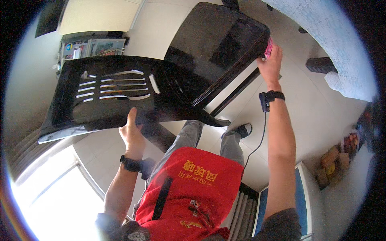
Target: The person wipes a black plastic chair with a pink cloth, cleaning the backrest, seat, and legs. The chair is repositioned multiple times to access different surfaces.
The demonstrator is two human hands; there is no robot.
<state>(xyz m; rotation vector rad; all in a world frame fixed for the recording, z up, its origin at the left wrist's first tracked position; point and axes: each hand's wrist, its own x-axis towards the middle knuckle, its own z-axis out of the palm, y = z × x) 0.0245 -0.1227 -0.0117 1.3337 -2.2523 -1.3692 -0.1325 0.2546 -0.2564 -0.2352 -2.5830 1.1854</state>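
Note:
Before me stands a black chair with a slotted backrest and a wide, smooth seat. My left hand grips the near edge of the backrest, its thumb on the face and its other fingers partly hidden underneath. At the seat's far right end, my right hand presses a pink cloth to the edge. Most of the cloth is hidden behind the seat corner and my fingers. Below the seat, a dark chair leg or rail shows against the tiled floor.
A light-blue patterned cloth drapes over furniture at upper right, near a dark furniture foot. Magazines fill a low rack at upper left. An open cardboard box lies at right. A cable hangs from my right wristband.

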